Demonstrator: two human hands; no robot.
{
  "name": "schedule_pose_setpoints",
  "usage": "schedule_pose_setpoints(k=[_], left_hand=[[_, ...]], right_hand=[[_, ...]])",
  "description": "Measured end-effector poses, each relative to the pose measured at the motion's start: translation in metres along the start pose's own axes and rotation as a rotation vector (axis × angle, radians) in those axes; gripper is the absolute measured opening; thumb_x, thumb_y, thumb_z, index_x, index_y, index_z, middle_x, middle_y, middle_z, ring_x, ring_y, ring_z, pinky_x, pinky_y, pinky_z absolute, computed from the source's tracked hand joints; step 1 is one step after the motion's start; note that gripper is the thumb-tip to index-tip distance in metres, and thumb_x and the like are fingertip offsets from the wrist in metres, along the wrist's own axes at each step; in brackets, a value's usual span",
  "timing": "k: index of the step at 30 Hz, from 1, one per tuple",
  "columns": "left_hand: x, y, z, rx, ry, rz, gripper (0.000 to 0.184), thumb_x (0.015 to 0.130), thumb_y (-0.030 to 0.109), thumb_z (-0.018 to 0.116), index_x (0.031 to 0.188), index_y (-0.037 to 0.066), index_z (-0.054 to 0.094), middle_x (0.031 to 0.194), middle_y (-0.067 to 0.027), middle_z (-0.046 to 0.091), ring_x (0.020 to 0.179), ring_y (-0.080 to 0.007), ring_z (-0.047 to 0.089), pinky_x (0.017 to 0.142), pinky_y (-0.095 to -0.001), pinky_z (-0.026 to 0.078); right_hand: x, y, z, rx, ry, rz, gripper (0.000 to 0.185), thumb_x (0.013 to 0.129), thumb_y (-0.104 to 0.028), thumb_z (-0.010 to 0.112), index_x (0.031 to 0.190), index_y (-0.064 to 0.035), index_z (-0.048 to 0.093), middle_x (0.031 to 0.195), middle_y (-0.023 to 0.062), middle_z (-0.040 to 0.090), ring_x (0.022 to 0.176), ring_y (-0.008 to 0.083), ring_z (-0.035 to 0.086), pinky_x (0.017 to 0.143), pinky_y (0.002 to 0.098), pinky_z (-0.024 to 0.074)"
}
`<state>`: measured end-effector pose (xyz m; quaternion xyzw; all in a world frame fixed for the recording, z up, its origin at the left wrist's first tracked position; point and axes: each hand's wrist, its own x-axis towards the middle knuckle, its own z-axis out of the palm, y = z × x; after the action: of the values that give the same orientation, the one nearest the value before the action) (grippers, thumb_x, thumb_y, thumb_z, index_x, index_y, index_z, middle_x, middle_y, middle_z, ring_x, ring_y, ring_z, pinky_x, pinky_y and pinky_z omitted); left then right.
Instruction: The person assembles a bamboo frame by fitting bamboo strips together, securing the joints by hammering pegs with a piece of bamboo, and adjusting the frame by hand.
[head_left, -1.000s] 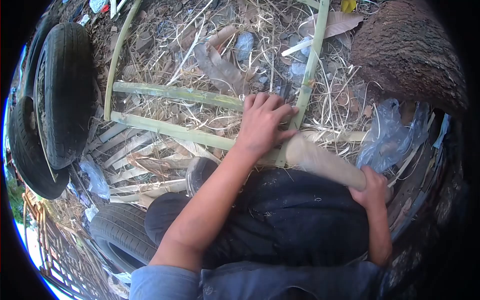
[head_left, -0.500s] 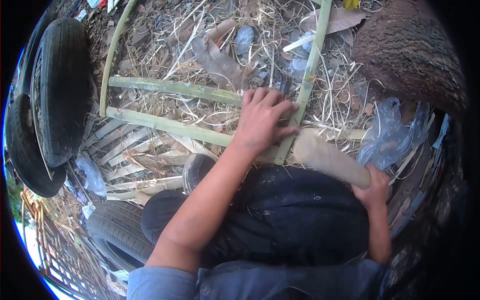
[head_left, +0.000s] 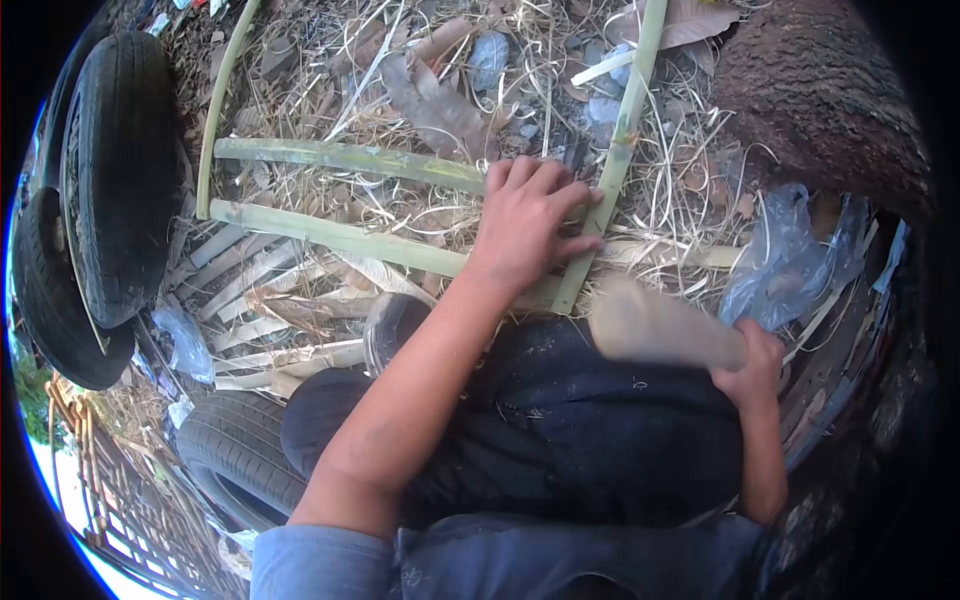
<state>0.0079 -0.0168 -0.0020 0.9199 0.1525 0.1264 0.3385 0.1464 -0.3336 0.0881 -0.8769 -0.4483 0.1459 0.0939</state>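
My left hand (head_left: pixel 532 222) is curled over the inner ends of the bamboo slats, its thumb and index finger against an upright bamboo strip (head_left: pixel 618 165). It holds the corner where the strips cross. Two roughly parallel slats, an upper bamboo slat (head_left: pixel 350 157) and a lower bamboo slat (head_left: pixel 340 233), run left from there to a thin bamboo edge strip (head_left: pixel 213 125). My right hand (head_left: pixel 750 362) is closed round the narrow end of a thick wooden club (head_left: pixel 665 330). Motion blurs the club, whose broad end is above my lap, apart from the bamboo.
Old tyres (head_left: pixel 125 180) stand at the left, with another tyre (head_left: pixel 235 450) beside my knee. A rough tree trunk (head_left: pixel 825 90) is at the upper right, above a clear plastic bag (head_left: pixel 790 260). Shavings, dry leaves (head_left: pixel 440 110) and stones cover the ground.
The club's broad end has dropped toward my lap, away from the bamboo corner. My left hand stays on the strips. The view has shifted slightly.
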Motion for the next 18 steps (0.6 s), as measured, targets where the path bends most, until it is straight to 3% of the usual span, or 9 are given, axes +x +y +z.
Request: schedule_pose_setpoints(k=[5,8,9,11,15,17,18], left_hand=[[-0.0018,-0.0011,0.0014,0.008,-0.006,-0.017,0.046,0.060,0.037,0.084,0.103,0.023,0.073,0.102,-0.0001,0.061,0.102,-0.0231,0.054,0.095,-0.0402,0.035],[-0.0005,-0.0026,0.0033,0.010,0.002,0.005,0.047,0.060,0.037,0.084,0.103,0.023,0.073,0.102,-0.0001,0.061,0.101,-0.0232,0.054,0.095,-0.0401,0.035],[0.0030,-0.0028,0.0034,0.009,0.010,0.012,0.047,0.060,0.037,0.084,0.103,0.023,0.073,0.102,-0.0001,0.061,0.101,-0.0232,0.054,0.095,-0.0401,0.035],[-0.0006,-0.0023,0.0016,0.000,-0.012,-0.005,0.047,0.060,0.039,0.084,0.103,0.023,0.073,0.101,-0.0001,0.061,0.101,-0.0231,0.054,0.095,-0.0401,0.035],[-0.0001,-0.0021,0.0027,0.025,0.008,0.013,0.048,0.060,0.042,0.084,0.103,0.023,0.073,0.100,0.0001,0.060,0.101,-0.0235,0.053,0.093,-0.0405,0.036],[0.0041,-0.0033,0.0015,0.013,0.017,0.007,0.048,0.061,0.042,0.084,0.103,0.023,0.073,0.100,0.0002,0.060,0.101,-0.0236,0.053,0.093,-0.0403,0.036],[-0.0003,-0.0012,0.0010,-0.009,0.002,-0.001,0.047,0.061,0.042,0.085,0.103,0.023,0.073,0.100,0.0003,0.060,0.101,-0.0237,0.053,0.093,-0.0401,0.036]], right_hand=[[0.0052,-0.0031,0.0019,0.044,0.031,0.051,0.037,0.060,-0.016,0.077,0.090,-0.0032,0.060,0.073,0.0169,0.065,0.070,0.0388,0.066,0.062,0.0450,0.0514],[0.0058,-0.0060,0.0032,-0.041,-0.159,0.124,0.037,0.061,-0.016,0.077,0.091,-0.0040,0.059,0.077,0.0180,0.066,0.071,0.0391,0.066,0.063,0.0457,0.0513],[0.0062,-0.0054,0.0013,-0.048,-0.150,0.123,0.037,0.061,-0.016,0.077,0.091,-0.0040,0.059,0.077,0.0180,0.066,0.071,0.0391,0.066,0.063,0.0457,0.0513],[0.0037,-0.0057,-0.0009,0.072,0.079,-0.036,0.034,0.060,-0.016,0.076,0.086,-0.0036,0.058,0.075,0.0171,0.064,0.070,0.0378,0.065,0.063,0.0445,0.0508],[0.0039,-0.0083,0.0043,-0.099,-0.087,0.125,0.033,0.057,-0.015,0.076,0.082,-0.0031,0.057,0.071,0.0148,0.061,0.066,0.0354,0.064,0.061,0.0426,0.0501],[0.0029,-0.0034,0.0015,0.097,0.118,-0.106,0.035,0.058,-0.015,0.077,0.084,-0.0030,0.058,0.071,0.0135,0.060,0.066,0.0353,0.064,0.062,0.0436,0.0496],[0.0019,-0.0046,-0.0003,0.151,0.072,-0.056,0.035,0.059,-0.016,0.078,0.086,-0.0034,0.059,0.073,0.0149,0.062,0.068,0.0372,0.065,0.063,0.0449,0.0496]])
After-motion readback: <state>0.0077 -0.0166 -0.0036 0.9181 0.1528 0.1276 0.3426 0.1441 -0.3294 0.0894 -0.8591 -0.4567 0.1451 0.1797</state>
